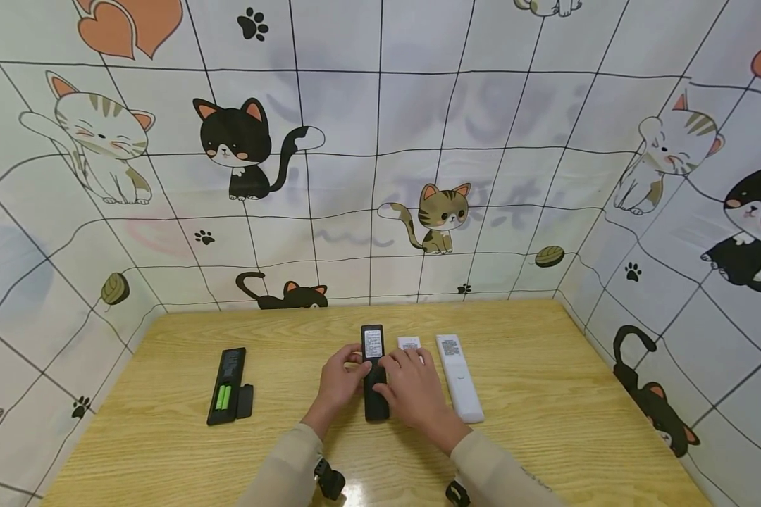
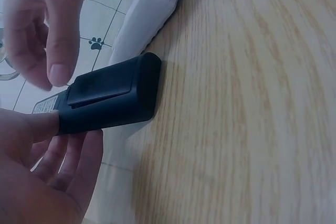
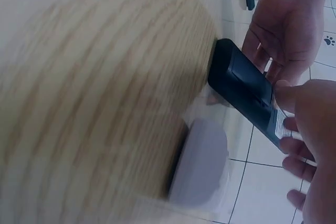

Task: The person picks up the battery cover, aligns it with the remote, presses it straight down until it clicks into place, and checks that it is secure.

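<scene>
One black remote (image 1: pixel 373 399) | pinched by left hand (image 1: pixel 339 380) | right hand (image 1: pixel 413 387) over it, loose

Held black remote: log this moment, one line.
held remote: back up, cover on, gap along its edge; left hand: gripping it; right hand: by the cover; other black remote: open, two green batteries inside

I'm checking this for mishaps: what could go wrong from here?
On the held black remote, the battery cover looks slightly raised and might pop loose. The left grip holds that remote by one edge, so it could slip. The green batteries sit uncovered in the other black remote and might fall out if knocked.
</scene>
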The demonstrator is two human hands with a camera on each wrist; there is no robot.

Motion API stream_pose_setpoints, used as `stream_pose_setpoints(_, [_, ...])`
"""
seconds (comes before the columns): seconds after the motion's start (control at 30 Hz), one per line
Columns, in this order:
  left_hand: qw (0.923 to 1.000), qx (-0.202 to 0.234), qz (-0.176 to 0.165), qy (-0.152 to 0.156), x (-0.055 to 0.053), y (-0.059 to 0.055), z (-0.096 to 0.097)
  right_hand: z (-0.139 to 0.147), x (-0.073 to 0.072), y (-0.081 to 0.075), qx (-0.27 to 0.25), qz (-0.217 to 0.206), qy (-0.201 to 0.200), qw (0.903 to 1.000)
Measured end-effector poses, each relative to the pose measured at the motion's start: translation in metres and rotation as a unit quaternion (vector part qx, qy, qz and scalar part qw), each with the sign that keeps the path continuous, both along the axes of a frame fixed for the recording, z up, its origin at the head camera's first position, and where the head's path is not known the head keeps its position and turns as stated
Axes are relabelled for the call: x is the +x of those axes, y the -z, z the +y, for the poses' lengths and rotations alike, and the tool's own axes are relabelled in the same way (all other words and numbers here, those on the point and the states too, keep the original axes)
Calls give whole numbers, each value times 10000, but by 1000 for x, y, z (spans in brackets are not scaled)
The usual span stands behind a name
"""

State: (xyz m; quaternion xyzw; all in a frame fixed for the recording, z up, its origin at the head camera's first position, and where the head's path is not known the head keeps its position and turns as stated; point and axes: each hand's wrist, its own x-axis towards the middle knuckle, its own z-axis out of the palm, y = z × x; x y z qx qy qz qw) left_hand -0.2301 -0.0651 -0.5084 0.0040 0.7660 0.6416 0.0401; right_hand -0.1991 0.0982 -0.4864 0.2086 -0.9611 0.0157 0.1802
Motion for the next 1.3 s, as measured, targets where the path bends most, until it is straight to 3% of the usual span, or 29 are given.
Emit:
stream_pose_setpoints(0.3, [9999,-62,95,14,1,1,-1,9,-3,3,544,-299,165,9979])
stream_pose_setpoints(1.3, [9995,-218,242,35,3,1,0,4,-4,5,441,-588,255,9970])
